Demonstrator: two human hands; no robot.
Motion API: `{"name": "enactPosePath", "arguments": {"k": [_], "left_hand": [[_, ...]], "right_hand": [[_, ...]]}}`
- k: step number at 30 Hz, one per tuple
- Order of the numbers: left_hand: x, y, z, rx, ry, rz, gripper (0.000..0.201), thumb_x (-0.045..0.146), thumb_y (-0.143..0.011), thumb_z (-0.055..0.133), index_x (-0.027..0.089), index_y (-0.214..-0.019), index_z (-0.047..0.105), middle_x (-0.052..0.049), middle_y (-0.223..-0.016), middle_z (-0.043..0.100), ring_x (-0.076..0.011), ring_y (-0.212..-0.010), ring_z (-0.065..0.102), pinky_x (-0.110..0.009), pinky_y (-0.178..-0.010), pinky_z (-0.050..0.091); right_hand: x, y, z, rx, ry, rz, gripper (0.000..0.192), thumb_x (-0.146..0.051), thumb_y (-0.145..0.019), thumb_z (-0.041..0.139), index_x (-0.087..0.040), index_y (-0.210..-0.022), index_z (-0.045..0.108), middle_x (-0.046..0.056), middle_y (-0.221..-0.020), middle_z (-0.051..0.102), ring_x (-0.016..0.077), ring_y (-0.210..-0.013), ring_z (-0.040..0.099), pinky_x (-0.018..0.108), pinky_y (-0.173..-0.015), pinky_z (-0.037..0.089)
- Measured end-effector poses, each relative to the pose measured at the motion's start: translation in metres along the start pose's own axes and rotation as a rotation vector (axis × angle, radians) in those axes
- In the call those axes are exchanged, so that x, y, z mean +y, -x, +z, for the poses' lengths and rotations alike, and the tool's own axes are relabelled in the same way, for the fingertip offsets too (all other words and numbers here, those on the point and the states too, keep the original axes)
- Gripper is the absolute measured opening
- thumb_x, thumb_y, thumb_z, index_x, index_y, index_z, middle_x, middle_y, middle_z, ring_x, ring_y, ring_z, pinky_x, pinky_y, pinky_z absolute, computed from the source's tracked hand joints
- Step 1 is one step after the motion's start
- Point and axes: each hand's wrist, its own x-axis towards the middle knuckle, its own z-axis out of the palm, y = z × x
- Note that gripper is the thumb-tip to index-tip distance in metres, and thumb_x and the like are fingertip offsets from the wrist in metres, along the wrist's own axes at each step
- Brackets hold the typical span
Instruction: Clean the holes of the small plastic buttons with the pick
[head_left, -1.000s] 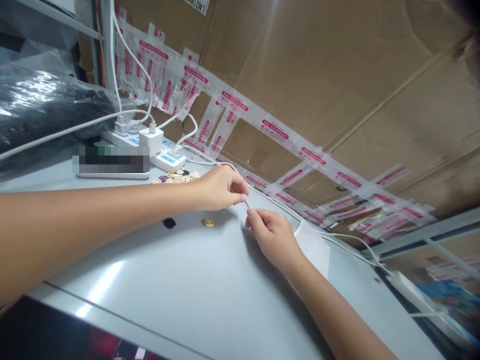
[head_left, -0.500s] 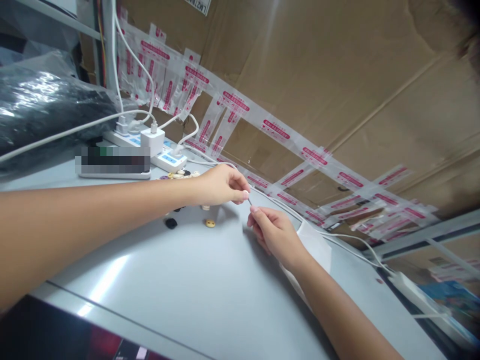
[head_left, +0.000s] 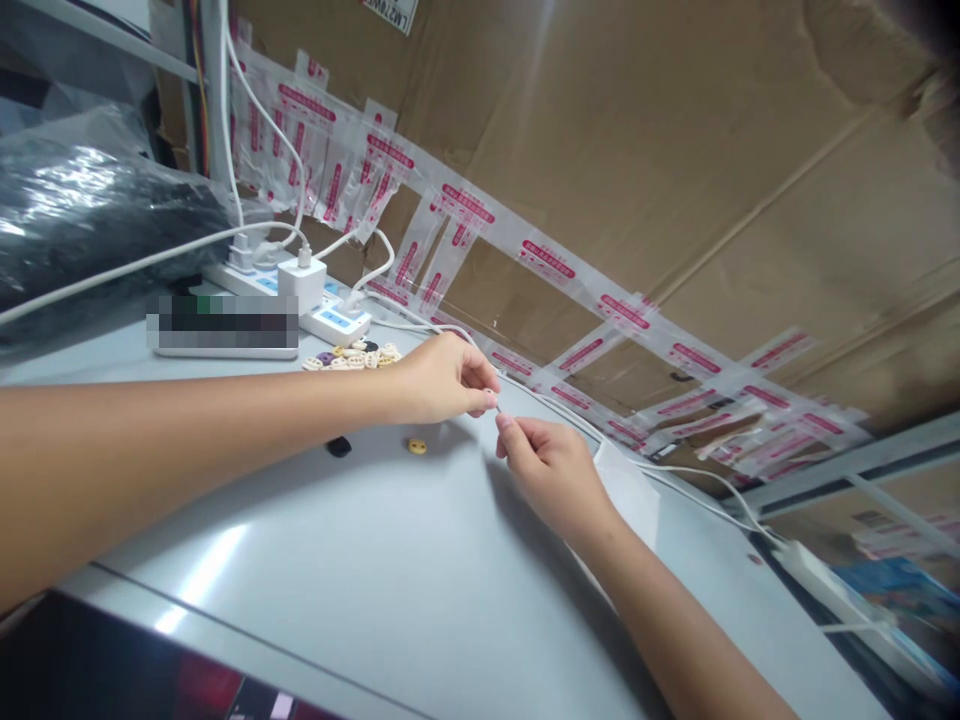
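Note:
My left hand (head_left: 442, 378) and my right hand (head_left: 551, 475) meet fingertip to fingertip above a grey table (head_left: 375, 560). Between them is a thin needle (head_left: 498, 407); both hands pinch at it, and any thread is too fine to see. Under my left wrist lie a yellow button (head_left: 417, 446) and a black button (head_left: 338, 446). A small pile of pale buttons (head_left: 352, 356) sits just behind my left hand. A white sheet (head_left: 630, 495) lies under my right wrist.
A white power strip (head_left: 300, 300) with plugs and white cables stands at the back left, beside a black plastic bag (head_left: 90, 215). Taped cardboard (head_left: 600, 150) walls the far side. Another white strip (head_left: 825, 590) lies at the right edge.
My hands dipped and rose slightly while staying together at the needle. The view shifted a little; the buttons have not moved.

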Motion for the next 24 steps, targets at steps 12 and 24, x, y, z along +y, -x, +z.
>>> {"name": "enactPosePath", "arguments": {"k": [12, 24], "left_hand": [[-0.006, -0.002, 0.001, 0.036, -0.215, 0.091, 0.014, 0.018, -0.078, 0.071, 0.016, -0.09, 0.076, -0.004, -0.087, 0.077, -0.0171, -0.08, 0.07, -0.027, -0.069, 0.049], [-0.011, -0.001, 0.006, -0.155, 0.005, 0.071, 0.018, 0.02, -0.084, 0.066, 0.016, -0.097, 0.078, -0.004, -0.087, 0.078, -0.0175, -0.086, 0.071, -0.028, -0.078, 0.052]], "right_hand": [[-0.006, 0.003, -0.001, 0.04, 0.201, -0.032, 0.049, -0.048, -0.097, 0.04, -0.021, -0.057, 0.04, -0.003, -0.048, 0.036, 0.013, -0.049, 0.031, 0.03, -0.053, 0.023], [0.006, -0.007, 0.006, 0.107, -0.406, 0.058, 0.039, -0.058, -0.084, 0.068, -0.021, -0.079, 0.061, -0.01, -0.05, 0.031, 0.0074, -0.039, 0.032, 0.023, -0.041, 0.024]]}}
